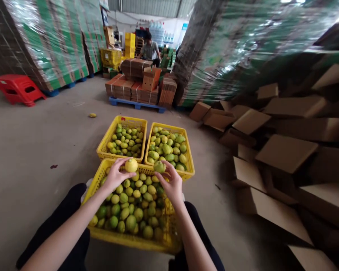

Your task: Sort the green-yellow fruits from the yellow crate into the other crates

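Note:
My left hand (118, 175) grips a yellow lemon (131, 165) between thumb and fingers. In my right hand (171, 182) is a greener lemon (159, 166), pinched at its right side. Both are raised above the far rim of the near yellow crate (124, 241), which holds many green and yellow lemons (130, 223) between my knees. Just beyond stand two more yellow crates. The back left crate (101, 148) contains smaller-looking green and yellow lemons (124, 145); the back right crate (190, 162) contains larger-looking, mostly green ones (167, 149).
Cardboard boxes (286, 152) lie heaped along the right. Ahead, bundled flat cartons (118, 88) rest on a blue pallet (137, 105), with a person (151, 49) behind them. A red stool (18, 88) is at left. One lemon (92, 115) lies on the floor. Wrapped stacks (59, 41) flank the scene.

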Tool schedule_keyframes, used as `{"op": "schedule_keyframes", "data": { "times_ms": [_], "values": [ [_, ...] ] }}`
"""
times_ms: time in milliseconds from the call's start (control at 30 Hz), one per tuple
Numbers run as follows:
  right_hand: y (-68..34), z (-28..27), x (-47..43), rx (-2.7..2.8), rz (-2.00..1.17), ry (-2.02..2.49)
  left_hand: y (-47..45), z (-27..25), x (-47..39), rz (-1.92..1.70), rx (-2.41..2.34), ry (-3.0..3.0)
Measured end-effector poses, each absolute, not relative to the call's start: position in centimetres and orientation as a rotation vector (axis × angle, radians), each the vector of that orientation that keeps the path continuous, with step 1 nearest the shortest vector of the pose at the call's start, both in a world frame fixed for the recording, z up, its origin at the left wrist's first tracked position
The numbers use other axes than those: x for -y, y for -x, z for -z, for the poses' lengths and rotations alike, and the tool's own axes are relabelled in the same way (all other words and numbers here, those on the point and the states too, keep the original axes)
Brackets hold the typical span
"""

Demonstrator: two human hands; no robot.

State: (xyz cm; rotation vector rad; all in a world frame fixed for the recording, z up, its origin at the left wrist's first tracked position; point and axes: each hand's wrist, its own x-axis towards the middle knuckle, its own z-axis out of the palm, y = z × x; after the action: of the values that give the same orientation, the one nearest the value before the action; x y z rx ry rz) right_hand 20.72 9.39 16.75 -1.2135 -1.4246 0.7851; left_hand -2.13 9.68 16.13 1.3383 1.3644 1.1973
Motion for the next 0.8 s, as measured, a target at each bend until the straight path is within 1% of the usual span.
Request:
{"op": "schedule_keyframes", "data": {
  "times_ms": [100, 267, 333, 533, 800],
  "values": [
    [-20.8, -16.9, -9.1, 1.314, -0.867, 1.176, 2.1, -16.0, -9.2, -1.203, -1.300, -1.289],
    [-20.3, -17.4, -9.2, 1.021, -1.204, 1.025, 1.4, -16.4, -8.2, -1.358, -1.111, -1.059],
    [-20.0, -17.5, -9.1, 0.994, -1.271, 1.007, 1.3, -16.6, -7.9, -1.401, -1.066, -1.021],
    [-18.7, -17.9, -8.4, 1.177, -1.314, 0.982, 1.4, -16.8, -7.4, -1.335, -0.987, -1.034],
    [-18.5, -18.0, -8.2, 1.149, -1.291, 0.934, 0.8, -17.2, -7.4, -1.361, -0.877, -0.943]
  ]
}}
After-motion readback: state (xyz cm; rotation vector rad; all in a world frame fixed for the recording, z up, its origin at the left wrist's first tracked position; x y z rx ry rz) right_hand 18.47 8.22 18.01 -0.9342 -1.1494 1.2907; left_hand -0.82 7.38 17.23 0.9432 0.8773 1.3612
